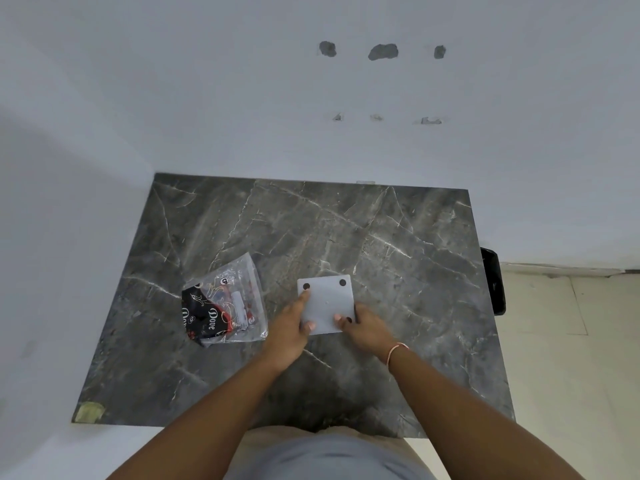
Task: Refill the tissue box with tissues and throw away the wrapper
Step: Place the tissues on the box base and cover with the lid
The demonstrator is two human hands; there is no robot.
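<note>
Two hands (325, 323) gripping grey tissue box (327, 303), "Dove" wrapper (225, 303) beside, marble table (398, 244)

Dark marble table (381, 237) against patched white wall (242, 81), pale floor (571, 341).

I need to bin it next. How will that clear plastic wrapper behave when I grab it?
The wrapper looks crinkled and thin, so it is probably floppy and light. Its glossy film may slip. It lies flat on the table and appears emptied, so it will likely crumple in one hand.
</note>
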